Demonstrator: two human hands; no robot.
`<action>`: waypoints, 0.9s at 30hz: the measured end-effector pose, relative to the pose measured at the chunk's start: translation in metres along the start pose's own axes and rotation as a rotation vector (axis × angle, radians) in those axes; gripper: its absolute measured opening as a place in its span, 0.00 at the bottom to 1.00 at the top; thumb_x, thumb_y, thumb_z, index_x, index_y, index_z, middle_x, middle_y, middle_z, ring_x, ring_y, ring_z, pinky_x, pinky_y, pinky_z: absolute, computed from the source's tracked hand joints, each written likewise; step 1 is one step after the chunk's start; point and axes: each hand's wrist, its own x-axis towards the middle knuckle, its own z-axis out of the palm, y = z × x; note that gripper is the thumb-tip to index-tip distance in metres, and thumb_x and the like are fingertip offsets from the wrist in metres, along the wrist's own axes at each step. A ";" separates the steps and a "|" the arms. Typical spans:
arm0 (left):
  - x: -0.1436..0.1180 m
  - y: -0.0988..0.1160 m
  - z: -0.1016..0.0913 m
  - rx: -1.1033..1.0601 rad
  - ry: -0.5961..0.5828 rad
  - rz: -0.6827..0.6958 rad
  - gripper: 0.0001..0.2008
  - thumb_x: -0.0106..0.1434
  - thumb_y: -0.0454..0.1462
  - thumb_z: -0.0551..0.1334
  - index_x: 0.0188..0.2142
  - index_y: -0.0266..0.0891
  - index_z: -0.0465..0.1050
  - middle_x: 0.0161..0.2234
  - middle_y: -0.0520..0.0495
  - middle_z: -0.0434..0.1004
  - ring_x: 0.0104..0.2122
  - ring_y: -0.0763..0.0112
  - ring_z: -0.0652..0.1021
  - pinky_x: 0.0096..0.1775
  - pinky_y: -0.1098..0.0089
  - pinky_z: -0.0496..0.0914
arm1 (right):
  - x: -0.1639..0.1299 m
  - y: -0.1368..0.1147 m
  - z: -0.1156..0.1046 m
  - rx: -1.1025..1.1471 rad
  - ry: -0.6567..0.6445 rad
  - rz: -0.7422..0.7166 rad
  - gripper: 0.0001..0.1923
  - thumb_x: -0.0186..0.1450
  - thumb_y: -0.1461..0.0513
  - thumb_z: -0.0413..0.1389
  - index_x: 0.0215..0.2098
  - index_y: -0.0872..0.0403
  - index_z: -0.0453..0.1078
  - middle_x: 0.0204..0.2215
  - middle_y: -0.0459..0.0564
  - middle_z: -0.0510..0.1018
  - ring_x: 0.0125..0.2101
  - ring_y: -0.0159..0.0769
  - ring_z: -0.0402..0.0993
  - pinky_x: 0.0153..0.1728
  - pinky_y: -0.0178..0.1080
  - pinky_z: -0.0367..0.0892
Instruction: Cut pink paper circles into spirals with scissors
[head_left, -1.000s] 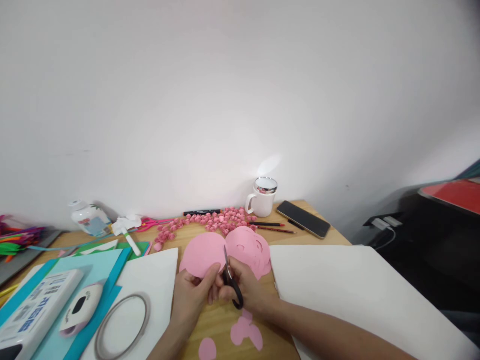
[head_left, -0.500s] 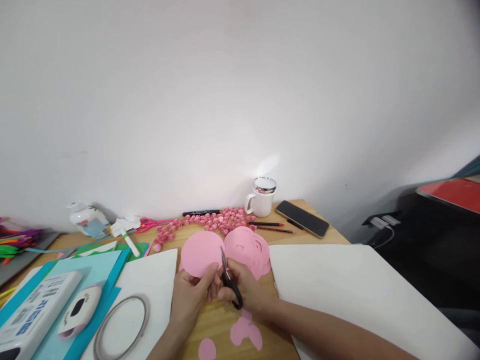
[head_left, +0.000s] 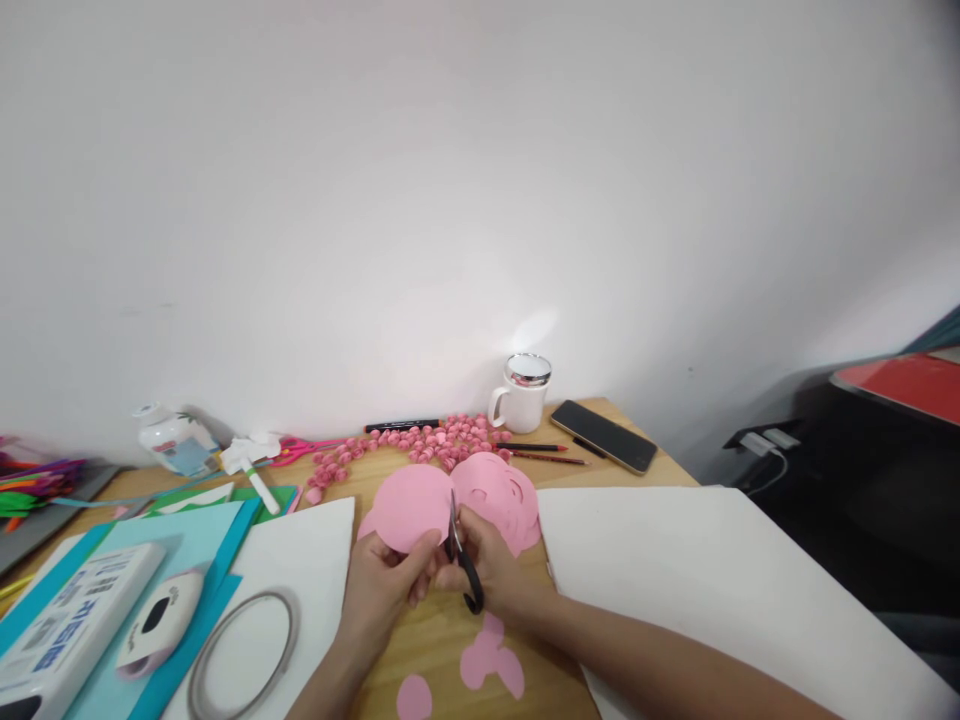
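A round pink paper disc [head_left: 411, 505] is pinched at its lower edge by my left hand [head_left: 390, 577]. In my right hand [head_left: 491, 565] is a pair of black-handled scissors [head_left: 466, 570], blades pointing up along the disc's right edge. Behind my right hand lies a pile of overlapping pink paper circles [head_left: 499, 490], some with curved cuts. On the wooden table below my hands are pink paper scraps [head_left: 491, 662] and a small pink oval piece [head_left: 414, 698]. Farther back, many small rolled pink paper pieces [head_left: 450, 435] are spread out.
A white mug [head_left: 523, 395], pencils [head_left: 536, 448] and a phone [head_left: 604, 436] stand at the back. White boards [head_left: 675, 560] lie to the right and left. At left are coloured papers [head_left: 187, 545], a tape roll [head_left: 244, 655], a white box [head_left: 75, 620] and a bottle [head_left: 178, 440].
The paper disc has shifted slightly right and tilted flatter. My right hand and the scissors have moved a little, with the blades now more upright against the disc's edge.
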 end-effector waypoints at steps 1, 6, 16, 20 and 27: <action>0.000 0.000 0.000 0.000 -0.004 -0.001 0.18 0.49 0.42 0.64 0.11 0.35 0.65 0.07 0.54 0.63 0.10 0.79 0.62 0.15 0.77 0.55 | 0.000 0.000 0.000 0.002 -0.001 0.002 0.28 0.41 0.47 0.66 0.28 0.52 0.57 0.21 0.41 0.65 0.23 0.31 0.63 0.22 0.33 0.58; 0.000 0.001 -0.001 0.013 0.012 0.022 0.19 0.50 0.44 0.64 0.11 0.36 0.63 0.07 0.55 0.60 0.10 0.80 0.60 0.15 0.77 0.53 | 0.000 -0.002 0.000 -0.001 -0.031 0.005 0.26 0.44 0.46 0.64 0.29 0.52 0.60 0.22 0.43 0.67 0.24 0.33 0.65 0.21 0.33 0.59; 0.000 0.001 -0.002 -0.020 0.017 0.025 0.18 0.50 0.44 0.64 0.13 0.36 0.64 0.08 0.55 0.61 0.10 0.80 0.60 0.15 0.77 0.53 | -0.002 -0.005 0.001 -0.028 -0.044 0.020 0.21 0.49 0.51 0.63 0.32 0.53 0.62 0.22 0.43 0.70 0.21 0.30 0.64 0.20 0.32 0.59; 0.000 0.003 -0.001 -0.042 0.036 0.037 0.18 0.50 0.44 0.64 0.13 0.36 0.64 0.08 0.56 0.62 0.10 0.81 0.60 0.15 0.78 0.53 | -0.002 -0.002 -0.002 0.002 -0.054 0.022 0.18 0.50 0.54 0.62 0.33 0.53 0.62 0.19 0.40 0.68 0.18 0.27 0.61 0.18 0.30 0.57; 0.000 0.007 0.000 -0.119 0.008 0.003 0.17 0.51 0.45 0.63 0.15 0.35 0.65 0.09 0.54 0.64 0.09 0.80 0.61 0.14 0.77 0.54 | -0.003 0.000 -0.001 0.038 -0.073 0.055 0.18 0.50 0.55 0.63 0.32 0.53 0.62 0.19 0.40 0.68 0.17 0.26 0.61 0.18 0.30 0.58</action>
